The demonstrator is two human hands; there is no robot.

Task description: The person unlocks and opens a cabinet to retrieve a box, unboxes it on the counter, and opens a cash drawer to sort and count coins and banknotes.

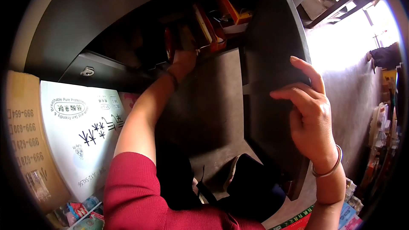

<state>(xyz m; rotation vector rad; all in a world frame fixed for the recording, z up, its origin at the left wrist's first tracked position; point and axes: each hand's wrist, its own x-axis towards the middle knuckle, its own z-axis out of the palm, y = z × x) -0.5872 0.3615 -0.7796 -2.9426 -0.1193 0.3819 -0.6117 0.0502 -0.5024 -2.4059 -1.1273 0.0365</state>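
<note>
My left hand (184, 63) reaches into a dark cabinet (123, 21), its fingers lost in shadow near some red and orange boxes. I cannot make out whether it holds anything. A yellow-edged red box (204, 23) stands just beyond it, and an orange box (232, 6) is deeper inside. My right hand (313, 117) is raised beside the open cabinet door (275, 59), fingers bent and apart, holding nothing. A metal bangle (328, 166) circles that wrist.
On the left, a white printed package (81, 140) leans by a brown carton (30, 145). A metal lock (87, 71) sits on the dark panel. My knees are below the door. Packed goods (375, 132) line the right side, and part of a person (385, 55) shows at far right.
</note>
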